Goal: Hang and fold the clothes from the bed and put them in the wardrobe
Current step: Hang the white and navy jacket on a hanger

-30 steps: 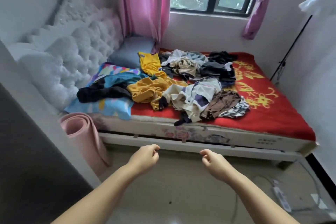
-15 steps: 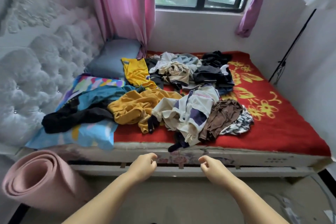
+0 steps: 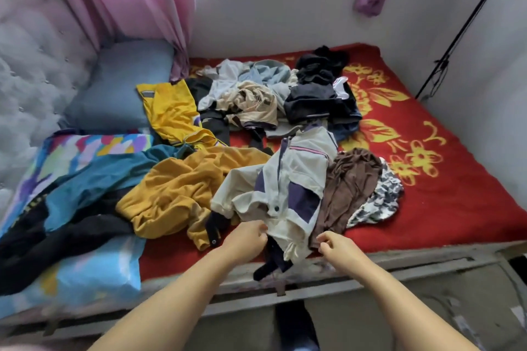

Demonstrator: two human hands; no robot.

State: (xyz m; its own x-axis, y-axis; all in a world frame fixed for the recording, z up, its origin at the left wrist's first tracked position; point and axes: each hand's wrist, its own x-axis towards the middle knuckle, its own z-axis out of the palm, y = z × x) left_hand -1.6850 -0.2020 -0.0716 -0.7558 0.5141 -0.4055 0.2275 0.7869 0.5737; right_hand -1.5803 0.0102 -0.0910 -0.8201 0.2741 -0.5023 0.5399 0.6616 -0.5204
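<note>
Left hand point(image 3: 248, 238) pinches cream-and-navy jacket point(image 3: 285, 191) hem at bed point(image 3: 427, 248) front edge; right hand point(image 3: 339, 246) fingers curled, grip unclear.

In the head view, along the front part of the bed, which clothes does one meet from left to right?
Black garment → mustard-yellow top → cream and navy jacket → brown garment → black-and-white patterned cloth.

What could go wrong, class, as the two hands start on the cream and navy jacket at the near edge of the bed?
1. The cream and navy jacket overlaps the mustard top and the brown garment; lifting it may drag them off the bed.
2. The left hand touches the hem while the right hand seems beside it; a one-sided lift could twist it.
</note>
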